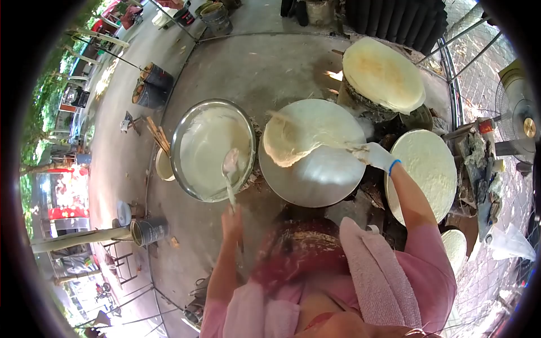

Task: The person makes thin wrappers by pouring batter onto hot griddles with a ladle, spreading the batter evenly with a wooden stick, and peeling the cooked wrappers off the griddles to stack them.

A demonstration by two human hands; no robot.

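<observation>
My left hand [231, 223] is closed around the handle of a ladle [230, 162], whose bowl hangs over a wide steel basin [176, 151] of pale, creamy batter [197, 152]. My right hand [377, 156], in a white glove with a blue band at the wrist, grips the edge of a thin pancake [287, 141]. That sheet is partly lifted and folded back from a round griddle [315, 188], baring the shiny near half. A blurred brown strip [280, 117] shows at the sheet's far left; I cannot tell what it is.
A stack of thin pancakes [386, 73] rests beyond the griddle. Another pale round [425, 169] lies to the right, near a fan [515, 124]. Wooden sticks [158, 135] stand left of the basin. Dark buckets [149, 231] are farther left.
</observation>
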